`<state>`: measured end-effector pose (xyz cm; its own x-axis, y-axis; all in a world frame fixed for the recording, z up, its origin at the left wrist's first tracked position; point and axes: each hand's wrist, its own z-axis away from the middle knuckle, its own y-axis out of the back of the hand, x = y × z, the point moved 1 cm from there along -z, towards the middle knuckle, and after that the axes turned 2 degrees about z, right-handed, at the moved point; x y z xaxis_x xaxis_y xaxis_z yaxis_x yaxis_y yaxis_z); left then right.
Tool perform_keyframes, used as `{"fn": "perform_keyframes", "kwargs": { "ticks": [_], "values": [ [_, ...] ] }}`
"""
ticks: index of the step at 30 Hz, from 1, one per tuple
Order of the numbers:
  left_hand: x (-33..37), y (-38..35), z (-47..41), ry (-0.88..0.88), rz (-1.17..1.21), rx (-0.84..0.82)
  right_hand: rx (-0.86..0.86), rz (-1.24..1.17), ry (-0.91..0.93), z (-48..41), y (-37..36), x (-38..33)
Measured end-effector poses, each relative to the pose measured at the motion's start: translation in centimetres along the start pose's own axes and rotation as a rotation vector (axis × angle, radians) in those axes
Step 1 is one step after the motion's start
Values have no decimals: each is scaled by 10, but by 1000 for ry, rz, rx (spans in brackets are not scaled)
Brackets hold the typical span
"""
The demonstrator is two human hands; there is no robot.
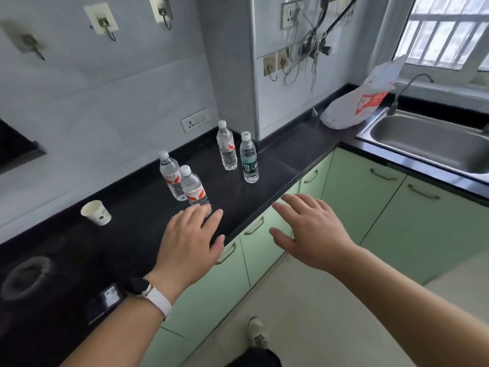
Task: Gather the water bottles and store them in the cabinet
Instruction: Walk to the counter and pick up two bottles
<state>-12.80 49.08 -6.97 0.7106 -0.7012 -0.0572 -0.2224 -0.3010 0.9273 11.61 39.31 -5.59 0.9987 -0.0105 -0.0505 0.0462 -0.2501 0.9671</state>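
Reaching with fingers spread and holding nothing, the left hand [190, 239] and right hand [309, 229] could topple the crowded nearest bottle [194, 190] on the tabletop [264, 186].

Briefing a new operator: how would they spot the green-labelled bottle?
On the black countertop left of the steel sink, two bottles stand by the wall's jutting corner. The green-label bottle is the one nearer the counter edge; its dark green label is unique, the others' being red and white.
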Motion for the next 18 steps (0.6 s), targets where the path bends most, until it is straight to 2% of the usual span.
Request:
{"fn": "perform_keyframes", "kwargs": {
  "ticks": [8,14,18],
  "values": [
    [-42,-65,-51,119,2,4,-76,31,38,-74,-36,36],
    [-93,-112,-76,346,48,95,-59,24,73,-146,-61,56],
    [-112,-143,-84,521,122,124,-98,-19,8,-190,-83,66]
  ]
}}
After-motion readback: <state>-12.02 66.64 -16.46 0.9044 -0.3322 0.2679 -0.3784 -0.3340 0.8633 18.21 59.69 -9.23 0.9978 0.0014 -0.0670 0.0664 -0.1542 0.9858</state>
